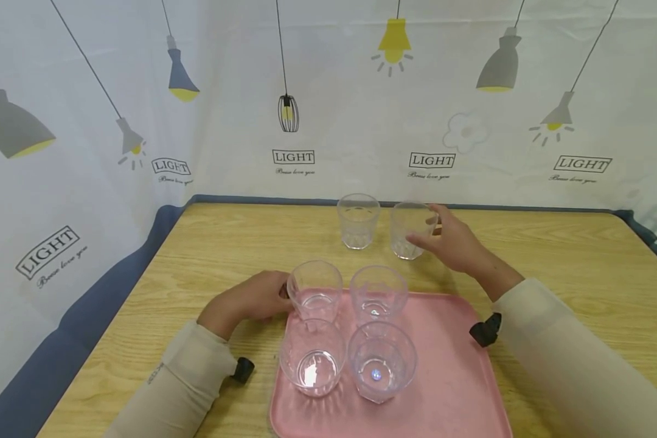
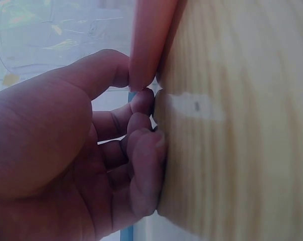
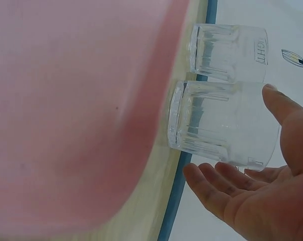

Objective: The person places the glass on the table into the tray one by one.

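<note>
Your left hand pinched the pink tray; your right hand spread wide around a clear tumbler, which uneven closure risked toppling.

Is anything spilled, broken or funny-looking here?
I see nothing spilled, tipped or broken. The four cups on the pink tray bunch toward its left side, looking slightly lopsided; two other cups stand upright on the table.

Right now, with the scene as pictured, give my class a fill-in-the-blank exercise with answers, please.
1. The tray is coloured ____.
2. Exactly ____ clear glasses stand on it.
3. The hand touching the tray's edge is the person's ____ one.
4. The boxed word on the backdrop is ____.
Missing words: pink; four; left; LIGHT.
</note>
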`<state>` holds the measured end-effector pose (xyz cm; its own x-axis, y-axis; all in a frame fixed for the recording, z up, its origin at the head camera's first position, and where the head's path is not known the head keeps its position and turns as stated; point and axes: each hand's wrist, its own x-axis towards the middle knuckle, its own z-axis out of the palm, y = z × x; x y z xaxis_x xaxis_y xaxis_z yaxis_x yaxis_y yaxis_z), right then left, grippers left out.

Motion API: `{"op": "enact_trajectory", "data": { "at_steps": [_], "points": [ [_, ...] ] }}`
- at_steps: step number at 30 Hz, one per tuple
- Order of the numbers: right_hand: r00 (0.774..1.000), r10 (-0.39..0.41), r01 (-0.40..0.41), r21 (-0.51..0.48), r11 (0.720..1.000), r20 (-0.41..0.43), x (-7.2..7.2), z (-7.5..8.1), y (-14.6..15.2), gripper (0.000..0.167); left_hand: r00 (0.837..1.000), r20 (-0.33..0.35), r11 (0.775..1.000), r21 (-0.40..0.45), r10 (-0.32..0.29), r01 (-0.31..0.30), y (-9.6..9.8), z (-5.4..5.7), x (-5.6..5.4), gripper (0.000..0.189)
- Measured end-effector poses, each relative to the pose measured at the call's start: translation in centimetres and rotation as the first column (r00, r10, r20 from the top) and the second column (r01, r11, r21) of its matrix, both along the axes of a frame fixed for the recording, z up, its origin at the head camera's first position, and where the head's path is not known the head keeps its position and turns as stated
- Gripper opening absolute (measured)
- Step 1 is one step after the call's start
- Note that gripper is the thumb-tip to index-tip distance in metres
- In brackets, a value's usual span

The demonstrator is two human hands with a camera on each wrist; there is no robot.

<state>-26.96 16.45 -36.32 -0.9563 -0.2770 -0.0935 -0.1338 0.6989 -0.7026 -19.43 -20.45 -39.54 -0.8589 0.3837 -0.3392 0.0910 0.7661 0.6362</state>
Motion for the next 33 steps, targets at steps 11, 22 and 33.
{"op": "enact_trajectory", "data": {
  "at_steps": [11, 22, 33],
  "points": [
    [1.0, 0.012, -0.012, -0.005, 1.0, -0.001, 1.5, -0.1, 0.7, 0.095, 1.0, 0.007, 1.0, -0.007, 0.004, -0.004, 0.1, 0.2, 0.1, 0.016],
    [0.999, 0.026, -0.026, 0.001, 1.0, -0.035, 2.7, -0.1, 1.2, 0.093, 1.0, -0.003, 1.0, -0.003, 0.0, 0.0, 0.1, 0.2, 0.1, 0.017],
    [0.998, 0.046, -0.047, -0.018, 0.999, -0.047, 4.2, -0.1, 1.5, 0.095, 1.0, -0.003, 1.0, 0.002, 0.003, -0.003, 0.0, 0.1, 0.0, 0.016]
  ]
}}
